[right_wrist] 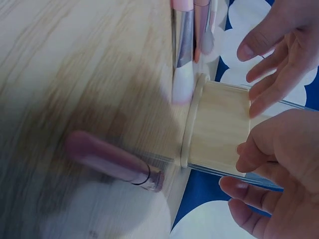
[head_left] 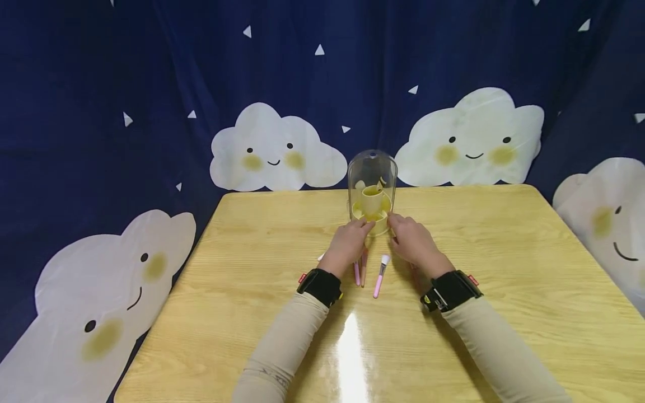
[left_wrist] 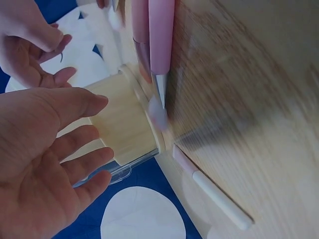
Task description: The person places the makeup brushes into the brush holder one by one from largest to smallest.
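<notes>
Left hand (head_left: 347, 243): fingers spread apart and slightly bent, nothing seen between them. Right hand (head_left: 414, 240): thumb and fingers loosely bent, gaps between them, likewise nothing seen held. Whether either hand's fingertips touch the object ahead cannot be told.

Object: cream, round, tiered plastic holder (left_wrist: 127, 119) with a smaller cup at its centre, upright directly ahead of and between both hands. Left fingers are at its near left side, right fingers at its near right side. A tall, clear, round-topped plastic dome (head_left: 373, 159) stands over it.

Near side of the hands, between the wrists: a pink-handled brush with white bristles (head_left: 379, 285), lying on the tabletop. Just to the right of the left hand: a second pink-handled brush (head_left: 357, 274) and a brownish-pink slim brush (head_left: 363, 274), side by side. Beneath the left hand's outer side: a white-handled brush with pinkish tip (left_wrist: 219, 199). Below the right hand: a thick mauve-handled brush (right_wrist: 109, 159).

Support: light wood-grain table (head_left: 504, 252), under both hands.
</notes>
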